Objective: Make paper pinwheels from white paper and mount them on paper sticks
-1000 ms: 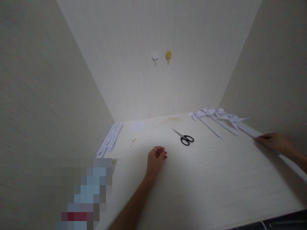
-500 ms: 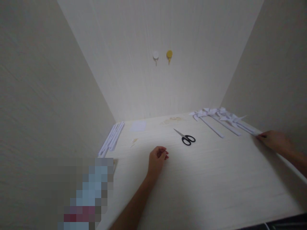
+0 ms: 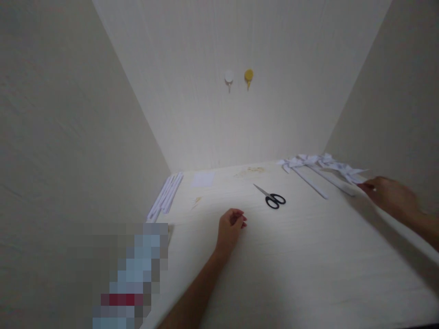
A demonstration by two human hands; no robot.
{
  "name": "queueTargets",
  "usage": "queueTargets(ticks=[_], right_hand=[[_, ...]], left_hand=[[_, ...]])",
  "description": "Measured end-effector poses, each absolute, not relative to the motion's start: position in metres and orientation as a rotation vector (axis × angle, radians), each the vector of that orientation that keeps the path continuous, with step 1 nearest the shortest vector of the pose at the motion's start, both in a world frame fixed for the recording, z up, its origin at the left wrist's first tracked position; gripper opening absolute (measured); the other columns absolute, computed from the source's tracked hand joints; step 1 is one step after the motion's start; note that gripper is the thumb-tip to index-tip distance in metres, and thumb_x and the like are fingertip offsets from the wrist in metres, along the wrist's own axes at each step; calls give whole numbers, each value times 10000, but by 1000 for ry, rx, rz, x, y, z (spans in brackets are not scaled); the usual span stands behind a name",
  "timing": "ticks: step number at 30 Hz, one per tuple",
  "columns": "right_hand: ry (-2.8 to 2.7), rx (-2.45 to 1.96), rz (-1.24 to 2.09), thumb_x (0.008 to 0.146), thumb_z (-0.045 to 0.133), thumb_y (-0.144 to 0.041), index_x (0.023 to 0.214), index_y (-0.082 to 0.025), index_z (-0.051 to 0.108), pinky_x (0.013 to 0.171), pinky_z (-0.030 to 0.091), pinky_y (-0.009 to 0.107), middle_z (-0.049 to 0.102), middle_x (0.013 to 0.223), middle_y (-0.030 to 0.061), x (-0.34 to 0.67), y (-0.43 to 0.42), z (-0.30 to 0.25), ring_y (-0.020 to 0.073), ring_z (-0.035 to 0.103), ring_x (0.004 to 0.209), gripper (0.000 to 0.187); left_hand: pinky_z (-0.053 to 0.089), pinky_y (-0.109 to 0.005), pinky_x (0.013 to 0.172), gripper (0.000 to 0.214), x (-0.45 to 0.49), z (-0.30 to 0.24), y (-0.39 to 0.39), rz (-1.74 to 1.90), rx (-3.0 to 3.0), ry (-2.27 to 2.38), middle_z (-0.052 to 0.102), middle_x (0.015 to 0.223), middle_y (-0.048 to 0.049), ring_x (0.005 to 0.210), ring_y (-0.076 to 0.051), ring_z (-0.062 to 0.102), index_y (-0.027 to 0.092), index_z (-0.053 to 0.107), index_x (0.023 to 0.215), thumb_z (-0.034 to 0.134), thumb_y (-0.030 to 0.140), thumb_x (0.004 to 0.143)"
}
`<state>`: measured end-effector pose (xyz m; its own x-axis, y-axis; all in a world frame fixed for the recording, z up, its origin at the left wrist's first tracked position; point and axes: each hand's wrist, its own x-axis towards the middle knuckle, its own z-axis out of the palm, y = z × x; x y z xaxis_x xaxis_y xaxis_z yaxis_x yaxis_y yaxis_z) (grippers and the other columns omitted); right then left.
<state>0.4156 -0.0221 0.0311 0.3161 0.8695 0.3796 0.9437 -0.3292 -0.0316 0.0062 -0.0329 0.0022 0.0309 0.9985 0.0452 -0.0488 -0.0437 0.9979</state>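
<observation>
At the right, my right hand [image 3: 389,194] is closed in a pinch on the white stick of a paper pinwheel [image 3: 348,171]; most of that stick is hidden by the fingers. More white paper pinwheels [image 3: 305,160] lie beside it, overlapping, with sticks pointing toward me. My left hand [image 3: 231,226] hovers over the middle of the table, its fingers loosely curled in and nothing visible between them. Nearest to it is a pair of scissors [image 3: 273,200] with black handles, lying with the slim blades partly open or closed, I cannot tell, pointing away to the left.
A bundle of white paper sticks [image 3: 166,194] lies at the left edge of the white table [image 3: 302,265]. Near the back are a square paper sheet [image 3: 203,179] and small tan bits [image 3: 256,169]. A white hook [image 3: 228,77] and a yellow hook [image 3: 248,75] are on the wall. A blurred patch hides the lower left.
My right hand has moved inward along the pinwheel's stick, closer to its paper blades. The view has shifted slightly; my left hand keeps its curled pose.
</observation>
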Motion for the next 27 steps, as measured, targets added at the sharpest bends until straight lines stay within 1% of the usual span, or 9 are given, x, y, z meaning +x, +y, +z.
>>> queueTargets(ticks=[1,2,5,8,11,18,22,25,27], right_hand=[[-1716,-2321,-372,765,445,-336,718,-130,643,480,283,262,625,758,141,393,-22,37,163,509,549,289],[-1811,-2267,-310,773,434,-354,686,-141,614,490,292,251,617,718,118,369,-22,41,167,514,571,292],[-2058,-2008,-220,806,375,-382,580,-176,508,475,276,234,577,592,56,290,-27,41,160,510,548,333],[-2290,-1728,-95,835,319,-360,635,-185,503,476,281,226,590,609,34,222,-37,27,148,533,540,323],[-2410,-1559,-105,845,306,-347,638,-186,498,478,286,231,595,603,27,181,-45,10,150,554,544,324],[-2440,-1415,-109,839,323,-275,632,-183,498,534,323,244,594,638,27,168,-45,-9,153,564,613,286],[-2449,-1403,-107,838,317,-259,636,-180,501,535,319,243,588,638,28,169,-46,-7,147,559,608,284],[-2461,-1436,-102,839,311,-254,637,-178,503,535,318,243,589,643,28,168,-46,-5,147,561,612,289],[-2470,-1445,-103,841,309,-250,642,-177,506,542,321,244,591,652,27,167,-46,-4,148,565,625,290]], left_hand=[[419,-196,486,71,7,2,-33,1238,1222,1134,567,579,6,468,-70,517,127,524,679,510,115,611],[417,-195,486,71,7,2,-34,1235,1226,1137,566,583,6,469,-69,516,127,523,681,505,112,614],[415,-192,491,79,7,1,-36,1232,1237,1142,560,587,8,472,-64,511,128,519,689,486,103,622],[413,-192,490,87,7,0,-36,1228,1242,1151,556,591,11,466,-62,509,134,513,691,469,99,624],[411,-197,489,94,7,-1,-37,1235,1274,1157,562,596,8,471,-69,517,143,514,694,471,102,621],[434,-211,503,98,9,-4,-42,1218,1393,1195,583,634,-7,496,-82,540,158,516,711,466,108,643],[461,-194,522,140,5,6,-20,987,1728,1524,622,735,-40,570,-88,586,131,529,811,442,115,702],[476,-228,599,170,-13,23,19,915,1818,1674,625,765,-84,651,-118,597,83,535,862,436,109,726],[456,-279,731,178,-32,34,46,868,1902,1785,612,848,-117,810,-154,580,72,547,859,420,81,735]])
